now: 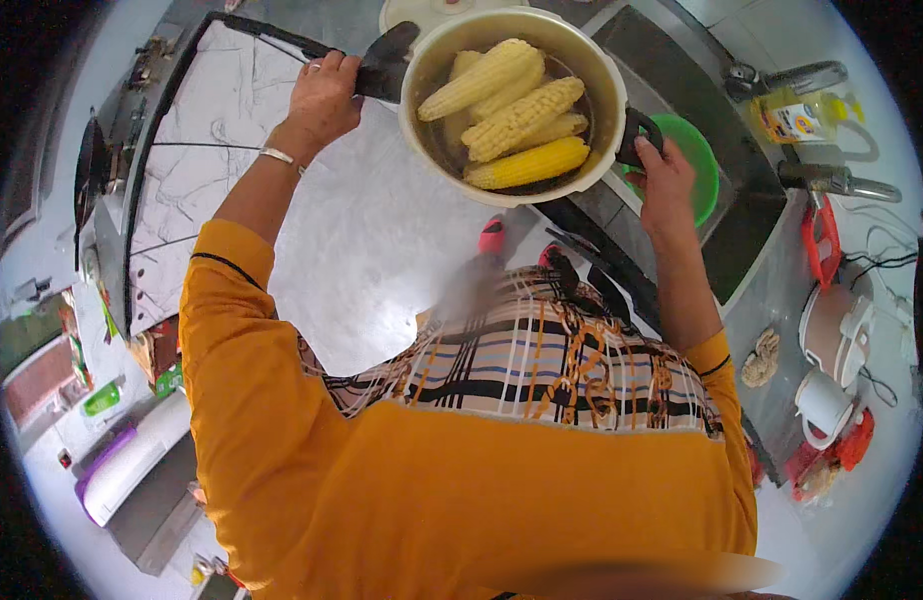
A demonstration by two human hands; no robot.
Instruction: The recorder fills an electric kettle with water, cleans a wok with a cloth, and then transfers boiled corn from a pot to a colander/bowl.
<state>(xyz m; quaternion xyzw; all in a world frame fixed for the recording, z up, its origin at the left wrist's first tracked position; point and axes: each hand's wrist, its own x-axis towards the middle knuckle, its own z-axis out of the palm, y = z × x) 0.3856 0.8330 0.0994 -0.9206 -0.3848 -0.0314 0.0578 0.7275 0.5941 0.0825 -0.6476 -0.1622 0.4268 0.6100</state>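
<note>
A round metal pot (619, 67) with two black handles is held up in front of me, tilted so its inside shows. In it lie several cooked corn cobs (523, 120), most of them pale; the front cob (529, 163) is a brighter yellow. My left hand (325, 101) grips the long black handle (384, 64). On the other side, my right hand (665, 180) is closed around the short black handle (641, 137). Just beyond the right hand, a green plastic basin (703, 161) is partly hidden by the pot and that hand.
A dark sink (739, 232) lies to the right, with a yellow dish soap bottle (795, 116) behind it. Further along that counter stand a rice cooker (829, 330) and a white jug (823, 405). Marble-patterned cabinet fronts (199, 150) run along the left. A pale lid (431, 13) shows behind the pot.
</note>
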